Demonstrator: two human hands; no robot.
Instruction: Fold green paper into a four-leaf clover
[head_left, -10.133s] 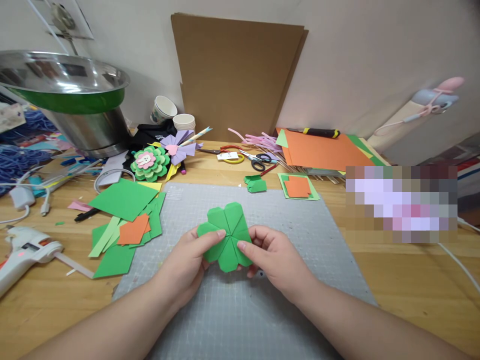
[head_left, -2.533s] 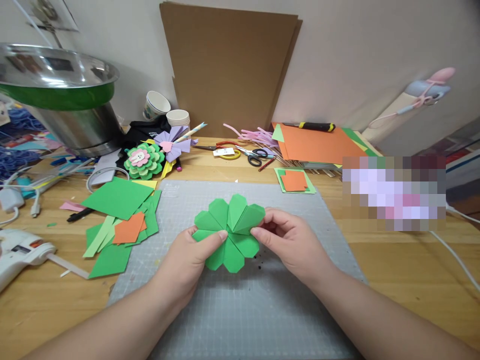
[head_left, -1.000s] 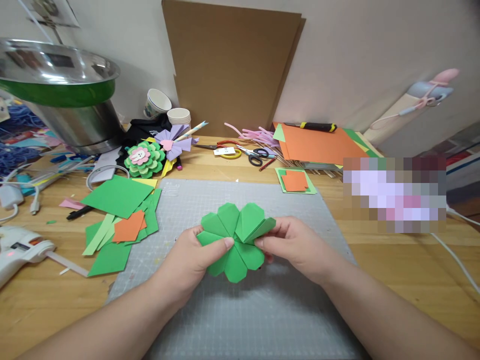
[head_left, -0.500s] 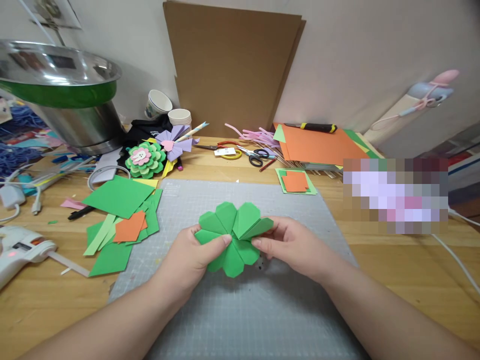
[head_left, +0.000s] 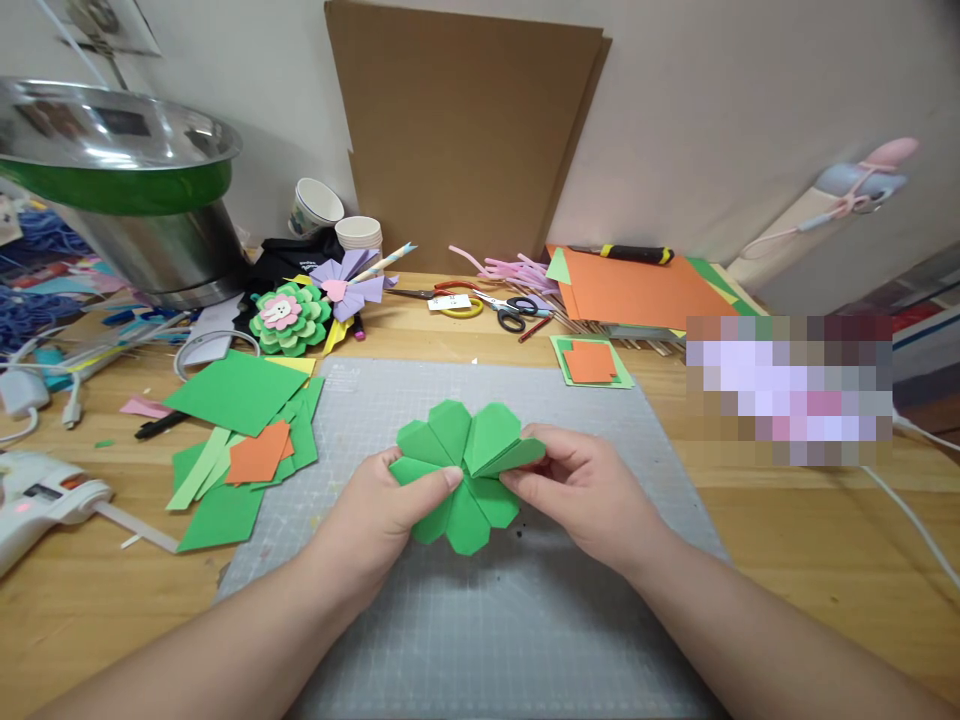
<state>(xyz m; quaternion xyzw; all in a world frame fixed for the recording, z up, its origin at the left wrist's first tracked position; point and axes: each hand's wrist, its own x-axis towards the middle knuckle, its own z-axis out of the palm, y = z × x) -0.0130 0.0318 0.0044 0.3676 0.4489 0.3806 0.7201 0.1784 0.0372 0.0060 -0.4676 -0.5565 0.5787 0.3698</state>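
Note:
A green paper flower [head_left: 465, 505] with several creased, round-cornered petals is held above the grey cutting mat [head_left: 510, 640]. My left hand [head_left: 394, 505] grips its left side, the thumb lying flat on top near the centre and the fingers hidden beneath. At the flower's right edge my right hand [head_left: 581, 485] pinches a petal between thumb and fingers. This petal is folded up and stands off the others, leaning to the right. The right fingertips are partly hidden behind the paper.
Green and orange paper scraps [head_left: 225, 395] lie left of the mat, beside a white glue gun [head_left: 52, 505]. Behind are a layered paper flower [head_left: 289, 318], scissors [head_left: 514, 315] and a steel bowl [head_left: 120, 150]. Small paper squares [head_left: 590, 362] rest at the mat's back right corner.
My right hand has shifted very slightly at the petal, its fingers a little more bent. The green flower and my left hand are nearly unmoved.

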